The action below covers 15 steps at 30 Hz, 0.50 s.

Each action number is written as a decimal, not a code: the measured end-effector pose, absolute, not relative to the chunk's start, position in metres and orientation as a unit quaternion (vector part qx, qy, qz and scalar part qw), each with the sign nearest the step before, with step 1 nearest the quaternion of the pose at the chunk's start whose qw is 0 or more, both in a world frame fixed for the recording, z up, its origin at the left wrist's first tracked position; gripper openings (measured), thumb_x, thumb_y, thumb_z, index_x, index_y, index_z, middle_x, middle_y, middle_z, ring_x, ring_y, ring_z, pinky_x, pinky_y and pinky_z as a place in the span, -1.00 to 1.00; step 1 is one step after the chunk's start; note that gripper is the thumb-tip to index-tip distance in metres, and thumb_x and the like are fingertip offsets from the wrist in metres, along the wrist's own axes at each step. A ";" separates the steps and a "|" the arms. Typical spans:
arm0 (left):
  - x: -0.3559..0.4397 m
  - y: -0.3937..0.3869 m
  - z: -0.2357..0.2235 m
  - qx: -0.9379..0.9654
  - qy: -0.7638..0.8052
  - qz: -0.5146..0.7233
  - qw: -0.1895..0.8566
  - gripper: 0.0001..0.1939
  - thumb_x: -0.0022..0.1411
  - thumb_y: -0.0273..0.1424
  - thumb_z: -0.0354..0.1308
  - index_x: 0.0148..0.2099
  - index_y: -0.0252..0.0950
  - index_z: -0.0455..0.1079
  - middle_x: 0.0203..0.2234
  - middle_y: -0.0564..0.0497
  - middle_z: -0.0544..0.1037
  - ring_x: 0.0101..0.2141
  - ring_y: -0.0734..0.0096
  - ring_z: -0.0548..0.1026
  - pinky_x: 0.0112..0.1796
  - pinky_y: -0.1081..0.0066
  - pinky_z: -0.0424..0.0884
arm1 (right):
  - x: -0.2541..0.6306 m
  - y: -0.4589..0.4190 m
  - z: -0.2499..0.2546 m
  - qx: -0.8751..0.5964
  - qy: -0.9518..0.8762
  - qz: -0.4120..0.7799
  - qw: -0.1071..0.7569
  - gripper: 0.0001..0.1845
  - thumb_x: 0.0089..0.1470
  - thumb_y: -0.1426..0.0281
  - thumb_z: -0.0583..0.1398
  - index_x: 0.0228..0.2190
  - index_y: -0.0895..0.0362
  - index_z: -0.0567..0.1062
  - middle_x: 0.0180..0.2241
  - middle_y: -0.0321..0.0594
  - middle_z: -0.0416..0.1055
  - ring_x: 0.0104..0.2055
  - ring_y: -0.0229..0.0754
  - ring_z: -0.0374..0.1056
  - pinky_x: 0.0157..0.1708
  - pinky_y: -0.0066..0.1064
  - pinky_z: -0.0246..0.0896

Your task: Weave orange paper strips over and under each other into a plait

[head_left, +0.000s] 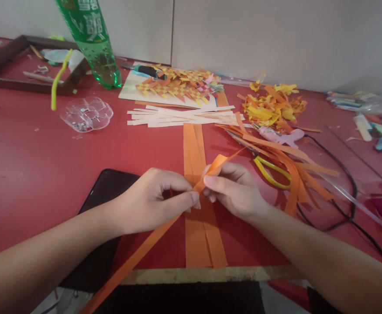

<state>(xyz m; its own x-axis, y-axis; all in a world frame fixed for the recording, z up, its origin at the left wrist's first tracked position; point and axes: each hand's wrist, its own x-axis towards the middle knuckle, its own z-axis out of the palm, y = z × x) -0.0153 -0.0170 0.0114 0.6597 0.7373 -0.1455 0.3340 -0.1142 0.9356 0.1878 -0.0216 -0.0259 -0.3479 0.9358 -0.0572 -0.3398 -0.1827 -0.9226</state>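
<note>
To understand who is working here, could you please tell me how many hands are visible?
2. The left hand and the right hand are side by side near the picture's middle, both pinching an orange strip. No other hand shows.

Tall green see-through plastic bottle (99,59): bold white characters (93,26) on its green wrap label (77,26), partly cut off atop my view.
Reading: I cannot make them out.
</note>
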 end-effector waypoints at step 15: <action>-0.013 -0.018 0.010 0.776 0.358 0.209 0.475 -0.70 0.36 -0.35 0.05 -0.37 -0.34 0.49 -0.54 0.05 0.52 -0.51 0.52 0.45 -0.49 0.54 0.31 | 0.187 -0.022 -0.025 -0.334 -0.492 0.673 0.440 -0.92 0.09 0.45 0.34 -0.45 0.11 0.60 -0.53 -0.36 0.51 -0.57 -0.45 0.34 -0.57 -0.63 0.26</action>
<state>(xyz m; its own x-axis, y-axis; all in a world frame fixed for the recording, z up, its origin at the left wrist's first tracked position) -0.0133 -0.0184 0.0096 0.6564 0.7543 -0.0146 0.3569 -0.2933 0.8869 0.1867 -0.0223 -0.0246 -0.3897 0.9208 -0.0160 -0.2630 -0.1280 -0.9563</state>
